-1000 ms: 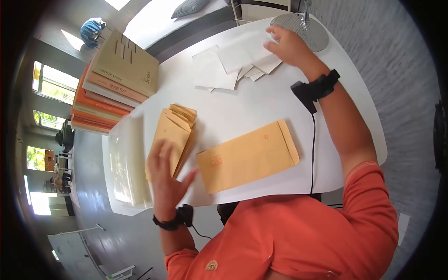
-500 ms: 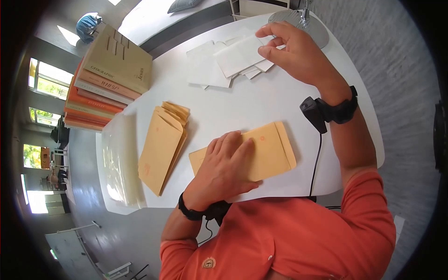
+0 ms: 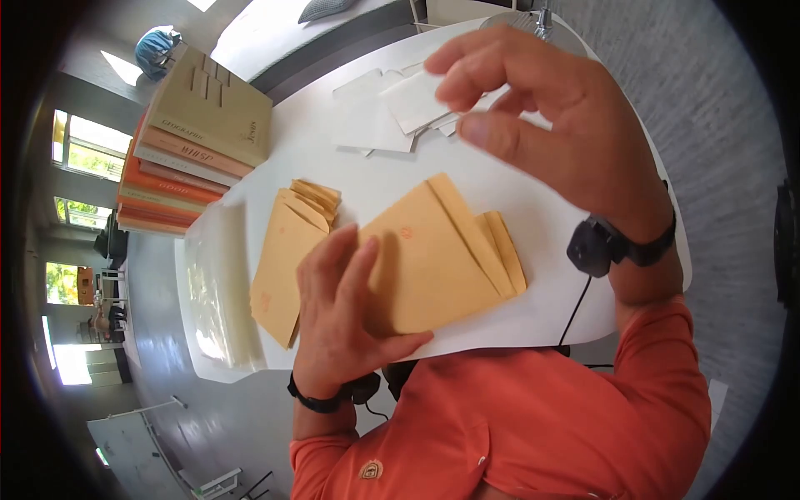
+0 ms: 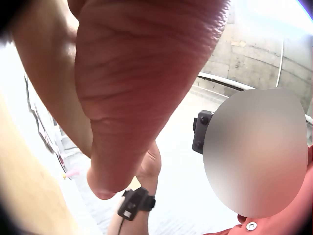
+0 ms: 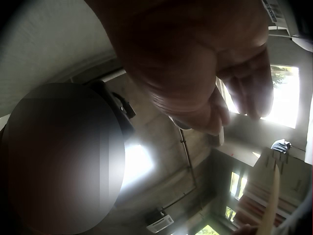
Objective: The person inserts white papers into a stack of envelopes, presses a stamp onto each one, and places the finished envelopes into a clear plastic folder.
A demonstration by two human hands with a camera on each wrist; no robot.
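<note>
My left hand (image 3: 337,308) is at the near left end of a tan paper envelope (image 3: 433,267), its fingers over the left side and its thumb along the near edge. That envelope is tilted up off the table, flap to the right, with a small red stamp. A second envelope (image 3: 506,250) shows from beneath it at the right. In the left wrist view the tan envelope (image 4: 29,186) fills the left edge. Above the table's far right, my right hand (image 3: 558,125) hangs with fingers and thumb loosely bent, holding nothing.
More tan envelopes (image 3: 279,267) lie stacked at left, beside clear plastic sleeves (image 3: 218,292). White paper pieces (image 3: 375,117) spread at the back. Upright books (image 3: 204,125) stand at the back left. A round metallic base (image 3: 567,37) sits at the far right corner.
My left hand crossed from the envelope stack onto the single envelope, then moved back left as the top one lifted and tilted. My right hand has come nearer from the white papers.
</note>
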